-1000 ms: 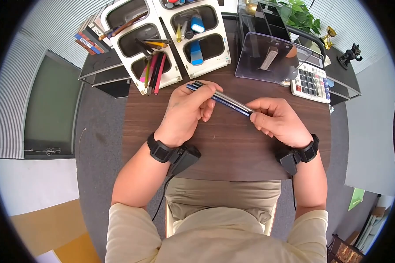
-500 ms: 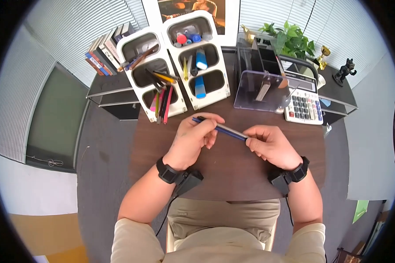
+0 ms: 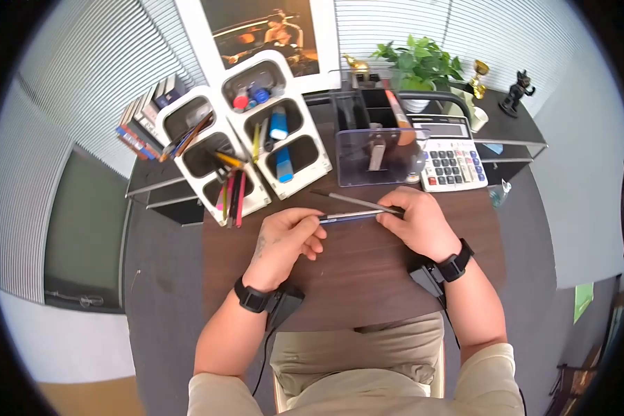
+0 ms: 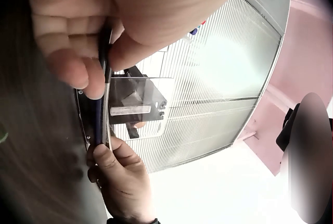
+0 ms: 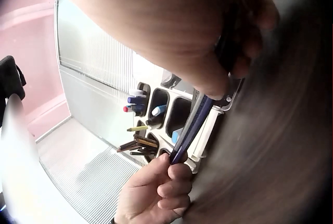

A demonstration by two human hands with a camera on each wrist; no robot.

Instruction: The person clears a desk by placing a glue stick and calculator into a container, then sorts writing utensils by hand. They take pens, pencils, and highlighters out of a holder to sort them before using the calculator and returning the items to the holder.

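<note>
Both hands are over the desk with slim pens between them. My left hand (image 3: 284, 244) pinches the left ends of a blue pen (image 3: 353, 220) and a silver pen (image 4: 106, 107) lying side by side. My right hand (image 3: 423, 223) pinches their right ends between thumb and fingers. A grey pen (image 3: 353, 201) with dark ends also runs out of the right hand, its far tip angled up and away from the left hand. In the right wrist view, the blue pen (image 5: 193, 128) spans from the right thumb to the left fingertips.
Two white organizers (image 3: 310, 182) holding markers, highlighters and pencils stand at the back left of the desk (image 3: 353, 298). Behind the right hand are a clear plastic stand (image 3: 357, 166) and a calculator (image 3: 454, 166). Books (image 3: 142, 121), a plant (image 3: 419, 62) and a trophy (image 3: 478, 78) stand farther back.
The grey pen has swung away from the bundle and out of the left fingers, while the right hand keeps its end. The head view has tilted up, showing more of the back.
</note>
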